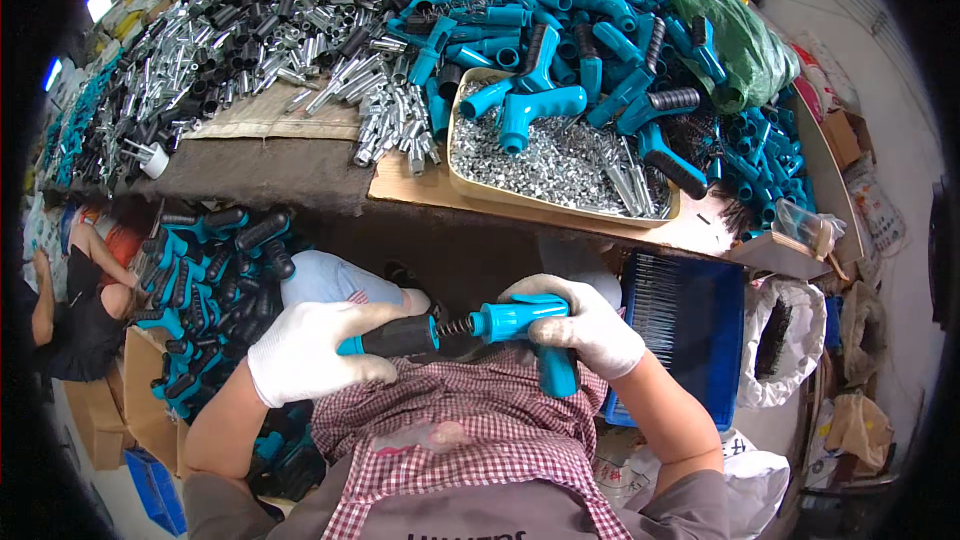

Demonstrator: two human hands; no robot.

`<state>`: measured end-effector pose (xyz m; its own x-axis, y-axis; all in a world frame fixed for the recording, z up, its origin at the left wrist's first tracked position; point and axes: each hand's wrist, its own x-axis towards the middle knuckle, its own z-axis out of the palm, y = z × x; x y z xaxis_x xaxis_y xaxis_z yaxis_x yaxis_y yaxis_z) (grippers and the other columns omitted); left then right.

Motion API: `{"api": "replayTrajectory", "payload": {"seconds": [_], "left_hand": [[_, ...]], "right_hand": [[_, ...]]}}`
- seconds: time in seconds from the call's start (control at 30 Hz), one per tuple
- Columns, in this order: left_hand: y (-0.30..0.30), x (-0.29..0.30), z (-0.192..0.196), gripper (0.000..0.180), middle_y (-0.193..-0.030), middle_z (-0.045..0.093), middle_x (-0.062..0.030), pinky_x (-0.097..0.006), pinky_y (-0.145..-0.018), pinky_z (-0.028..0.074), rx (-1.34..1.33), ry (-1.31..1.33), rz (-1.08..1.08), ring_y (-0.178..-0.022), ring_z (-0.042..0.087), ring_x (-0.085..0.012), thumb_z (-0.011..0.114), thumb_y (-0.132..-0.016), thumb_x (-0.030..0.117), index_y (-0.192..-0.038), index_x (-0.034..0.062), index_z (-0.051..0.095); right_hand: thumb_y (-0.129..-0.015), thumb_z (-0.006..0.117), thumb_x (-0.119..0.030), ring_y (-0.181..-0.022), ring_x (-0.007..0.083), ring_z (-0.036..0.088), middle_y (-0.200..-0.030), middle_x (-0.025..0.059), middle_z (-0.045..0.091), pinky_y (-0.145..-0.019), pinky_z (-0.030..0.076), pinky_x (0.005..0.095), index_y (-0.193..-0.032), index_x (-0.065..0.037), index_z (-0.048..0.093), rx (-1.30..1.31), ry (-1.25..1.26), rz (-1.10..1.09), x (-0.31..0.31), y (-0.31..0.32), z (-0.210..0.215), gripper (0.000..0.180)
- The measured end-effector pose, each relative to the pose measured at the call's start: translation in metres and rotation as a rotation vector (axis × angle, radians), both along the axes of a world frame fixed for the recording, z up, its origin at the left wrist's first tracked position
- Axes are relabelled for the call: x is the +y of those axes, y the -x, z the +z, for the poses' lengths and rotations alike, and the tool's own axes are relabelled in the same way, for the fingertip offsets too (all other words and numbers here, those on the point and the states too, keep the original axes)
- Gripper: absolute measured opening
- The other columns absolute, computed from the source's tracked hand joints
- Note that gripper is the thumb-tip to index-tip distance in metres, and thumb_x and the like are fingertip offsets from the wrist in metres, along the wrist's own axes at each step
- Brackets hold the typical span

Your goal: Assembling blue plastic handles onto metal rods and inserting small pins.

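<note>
My left hand [310, 350], in a white glove, grips a black rubber handle sleeve with a teal end [395, 337]. My right hand [580, 325], also gloved, holds a teal plastic pistol-shaped body [530, 325] with its grip pointing down. A short metal spring [453, 326] shows between the two parts, which line up end to end over my lap. I wear a checked apron.
A shallow tan tray [470, 185] of small metal pieces and teal bodies sits on the table ahead. Heaps of teal parts [600, 10], black sleeves and silver tubes [300, 30] cover the table. A blue bin [690, 340] stands right, assembled handles [210, 270] pile left, a person sits far left.
</note>
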<state>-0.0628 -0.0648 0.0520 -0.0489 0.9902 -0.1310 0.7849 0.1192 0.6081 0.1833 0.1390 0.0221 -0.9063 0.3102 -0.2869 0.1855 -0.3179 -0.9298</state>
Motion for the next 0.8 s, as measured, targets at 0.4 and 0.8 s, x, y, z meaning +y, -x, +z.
{"api": "replayTrajectory", "payload": {"seconds": [0.4,0.8], "left_hand": [[0.007,-0.001,0.007,0.055,-0.093,0.070,-0.0166,-0.041,-0.077,0.053,-0.057,0.047,-0.035,-0.087,0.069,-0.0359,0.078,-0.076,0.037,-0.123,0.0107,0.064],[0.011,0.000,-0.050,0.080,-0.081,0.059,-0.0065,-0.022,-0.052,0.043,-1.193,0.659,-0.136,-0.064,0.055,-0.0096,0.074,-0.081,0.056,-0.126,-0.0075,0.055]], "right_hand": [[-0.077,0.079,-0.027,-0.092,0.0235,0.067,-0.106,0.0137,0.068,-0.082,0.054,0.0350,-0.120,-0.002,0.062,0.052,-0.500,0.105,-0.011,0.008,0.005,0.052],[-0.077,0.061,-0.026,-0.089,0.0183,0.062,-0.097,0.0033,0.060,-0.083,0.049,0.0417,-0.110,-0.022,0.067,0.860,-2.054,0.404,-0.016,0.017,0.028,0.034]]}}
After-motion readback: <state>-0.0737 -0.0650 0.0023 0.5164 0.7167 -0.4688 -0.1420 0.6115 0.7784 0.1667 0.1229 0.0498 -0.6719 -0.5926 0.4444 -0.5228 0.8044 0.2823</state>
